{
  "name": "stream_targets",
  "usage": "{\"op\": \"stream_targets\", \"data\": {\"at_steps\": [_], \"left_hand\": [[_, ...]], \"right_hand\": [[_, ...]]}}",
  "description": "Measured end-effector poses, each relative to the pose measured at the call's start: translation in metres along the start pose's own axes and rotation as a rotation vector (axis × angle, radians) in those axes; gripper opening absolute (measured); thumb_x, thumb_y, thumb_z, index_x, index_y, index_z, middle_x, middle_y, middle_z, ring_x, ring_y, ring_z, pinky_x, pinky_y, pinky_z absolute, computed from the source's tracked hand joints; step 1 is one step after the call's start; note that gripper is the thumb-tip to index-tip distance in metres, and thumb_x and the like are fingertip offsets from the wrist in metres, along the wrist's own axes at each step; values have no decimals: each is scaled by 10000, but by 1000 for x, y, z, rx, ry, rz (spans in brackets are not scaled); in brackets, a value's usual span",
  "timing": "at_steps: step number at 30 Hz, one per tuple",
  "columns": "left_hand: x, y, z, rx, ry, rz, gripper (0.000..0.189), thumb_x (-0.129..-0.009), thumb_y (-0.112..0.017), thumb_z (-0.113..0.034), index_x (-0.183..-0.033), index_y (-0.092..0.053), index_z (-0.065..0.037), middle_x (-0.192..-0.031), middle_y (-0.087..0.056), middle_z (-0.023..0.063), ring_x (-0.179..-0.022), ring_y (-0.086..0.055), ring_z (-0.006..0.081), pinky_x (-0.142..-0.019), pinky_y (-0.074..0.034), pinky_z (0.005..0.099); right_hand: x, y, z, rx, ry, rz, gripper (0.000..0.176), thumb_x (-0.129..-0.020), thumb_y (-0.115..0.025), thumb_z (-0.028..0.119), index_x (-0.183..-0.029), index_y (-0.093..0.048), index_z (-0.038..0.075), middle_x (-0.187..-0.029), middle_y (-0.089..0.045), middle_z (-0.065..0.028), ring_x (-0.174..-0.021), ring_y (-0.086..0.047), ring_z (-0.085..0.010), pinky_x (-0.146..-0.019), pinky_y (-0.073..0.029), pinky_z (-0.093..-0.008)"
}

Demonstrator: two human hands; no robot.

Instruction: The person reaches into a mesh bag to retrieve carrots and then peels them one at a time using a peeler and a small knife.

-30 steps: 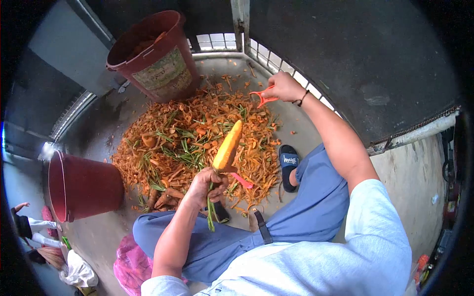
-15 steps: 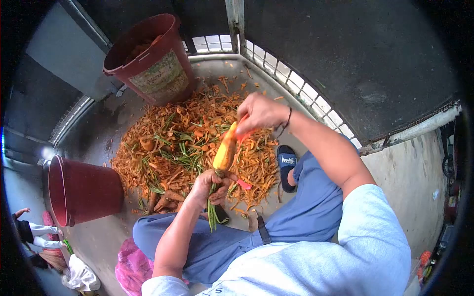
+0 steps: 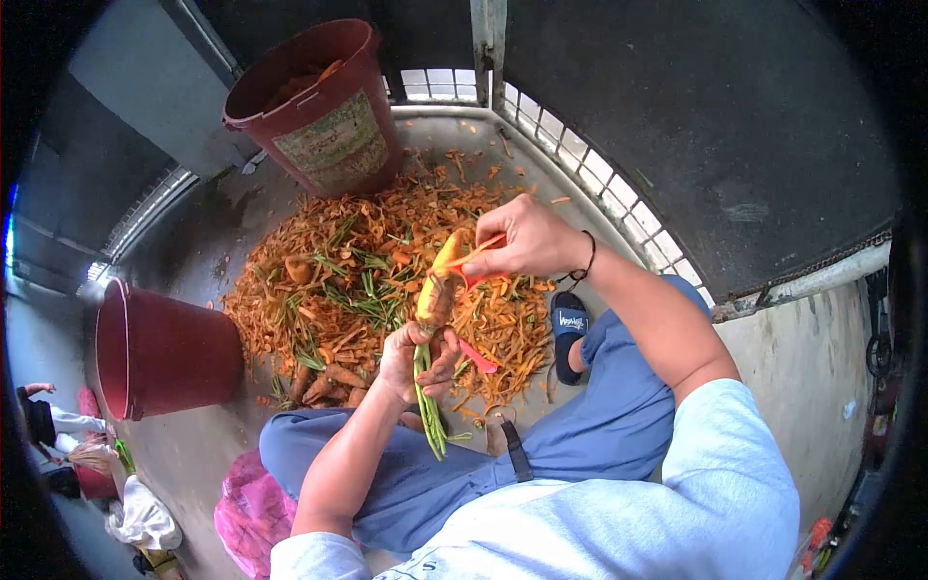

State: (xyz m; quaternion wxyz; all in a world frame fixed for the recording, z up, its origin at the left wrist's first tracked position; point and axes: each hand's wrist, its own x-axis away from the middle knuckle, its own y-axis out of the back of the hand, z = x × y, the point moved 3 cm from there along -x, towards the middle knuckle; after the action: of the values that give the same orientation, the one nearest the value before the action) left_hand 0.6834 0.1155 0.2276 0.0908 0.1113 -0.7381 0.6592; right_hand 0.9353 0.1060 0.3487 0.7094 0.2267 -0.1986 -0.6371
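My left hand (image 3: 418, 365) is closed around the leafy end of a carrot (image 3: 433, 302), which points up and away from me. Cut green stalks (image 3: 427, 411) hang below that fist. Bright yellow-orange flesh shows on part of the carrot, while a brown, unpeeled patch remains lower down. Beside its upper half, my right hand (image 3: 530, 240) grips a red-orange peeler (image 3: 471, 279), mostly hidden by the fingers. A flat pink object (image 3: 478, 358) lies just right of my left hand. Under both hands spreads a heap of orange peelings and green stalk pieces (image 3: 329, 261).
A dark red bucket (image 3: 338, 145) with orange contents stands behind the heap; another red bucket (image 3: 179, 353) is at left. Unpeeled carrots (image 3: 333, 379) lie near my knee. A pink bag (image 3: 249, 512) sits front left. Another person (image 3: 58, 420) shows at the left edge.
My right hand has shifted slightly down and right along the carrot. The carrot has turned a little, its brown patch now facing up more. The whole view has shifted slightly.
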Motion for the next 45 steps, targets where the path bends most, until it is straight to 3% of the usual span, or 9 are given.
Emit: {"op": "stream_targets", "data": {"at_steps": [6,8,9,12,20,26,33,38,45], "left_hand": [[-7,19,-2,-309,-40,-312,353,-851,-501,-258,-1038,-605,23,-651,-559,86,-407,-449,153,-404,-393,311],[-6,22,-27,-1641,-557,-850,296,-899,-516,-246,-992,-601,22,-749,-653,155,-563,-604,236,-524,-474,375],[-1,2,-34,-1772,-446,-971,300,-910,-539,-197,-1070,-595,50,-801,-681,151,-684,-629,223,-600,-481,380],[-7,16,-50,-1447,-703,-828,248,-919,-524,-142,-1086,-572,35,-714,-580,44,-620,-541,129,-552,-445,330],[-19,3,-13,-679,-334,-430,309,-853,-537,-90,-1147,-556,2,-718,-579,49,-417,-486,118,-336,-362,257],[-21,-8,-10,-1055,-631,-532,422,-960,-646,-396,-1183,-557,-49,-789,-601,53,-417,-449,93,-360,-354,240],[-13,-15,-17,-242,-277,-266,610,-1001,-411,-661,-1083,-566,-77,-708,-532,40,-396,-382,89,-338,-313,235],[-16,-10,-23,-197,-264,-500,589,-1013,-390,-649,-1035,-572,-89,-689,-482,24,-403,-384,93,-326,-307,236],[-17,-8,-10,-440,-258,-689,584,-1018,-385,-653,-948,-581,-107,-659,-485,8,-375,-333,102,-326,-265,257]], "right_hand": [[-6,-14,-23,-2,-23,-86,283,-777,-869,279,-851,-741,37,-756,-731,-45,-675,-657,-97,-629,-518,-274],[-14,-4,-40,-356,25,-425,265,-811,-855,263,-841,-738,28,-749,-722,-36,-683,-638,-69,-611,-502,-250],[-10,7,-34,-423,-85,-403,265,-897,-799,269,-931,-698,26,-817,-704,-28,-665,-629,-74,-607,-485,-209],[-17,12,-48,-763,-41,-492,268,-930,-763,295,-950,-688,39,-850,-696,-22,-690,-615,-55,-639,-482,-208],[-29,-37,-72,-680,-128,-320,254,-928,-766,294,-916,-697,50,-803,-663,35,-699,-553,-36,-624,-448,-226],[-24,-42,-61,-384,-206,-318,284,-921,-776,290,-874,-698,20,-756,-662,25,-683,-541,-25,-584,-444,-231],[-13,-6,-32,-355,58,-324,243,-889,-799,280,-853,-736,48,-727,-691,-8,-652,-593,-41,-556,-466,-257],[1,-14,3,-14,67,134,243,-808,-828,244,-884,-747,28,-686,-688,-80,-617,-640,-146,-591,-488,-317],[1,-38,4,84,199,106,237,-788,-798,257,-888,-757,47,-692,-671,-157,-603,-643,-281,-581,-484,-380]]}}
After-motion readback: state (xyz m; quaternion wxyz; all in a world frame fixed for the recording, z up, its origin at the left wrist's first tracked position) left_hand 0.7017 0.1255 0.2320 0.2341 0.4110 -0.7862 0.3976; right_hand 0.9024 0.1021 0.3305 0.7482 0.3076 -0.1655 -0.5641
